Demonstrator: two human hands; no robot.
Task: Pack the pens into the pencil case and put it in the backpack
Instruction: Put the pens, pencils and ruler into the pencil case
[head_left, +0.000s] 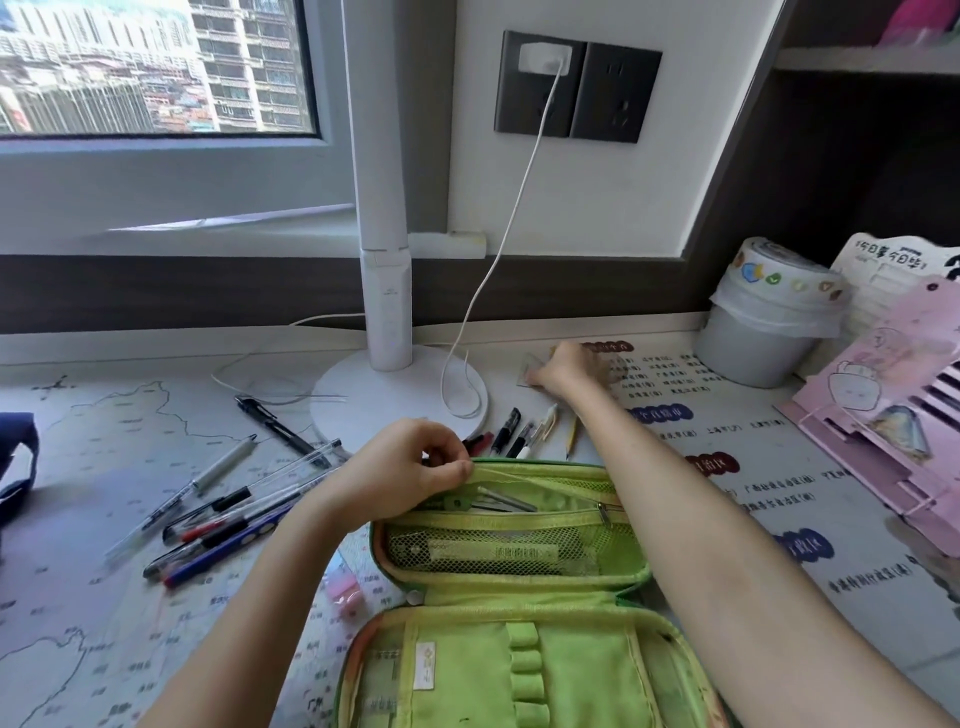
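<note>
The left hand is pinched shut on the top edge of the pencil case, with thumb and finger pressed together on the soft green cloth by the zip. The right hand is stretched far out past the case, resting on a small clear flat thing near the lamp base. Whether its fingers have closed on that thing cannot be told from here.

The case lies open right in front of the person, close to the lamp base on the near side. It looks soft and floppy, so the held edge keeps the pocket open. It is probably light (cloth and mesh, with only a few things inside).

The pens look thin, hard and smooth, so they may roll. One bunch of pens lies to the left of the case. A smaller bunch lies between the case and the lamp base. It is likely best to pick each pen up around the middle.

A white cable hangs down onto the lamp base and could catch a hand. A grey pot stands to the right of the lamp. The desk between the left pens and the case is mostly open, apart from a small pink eraser.
</note>
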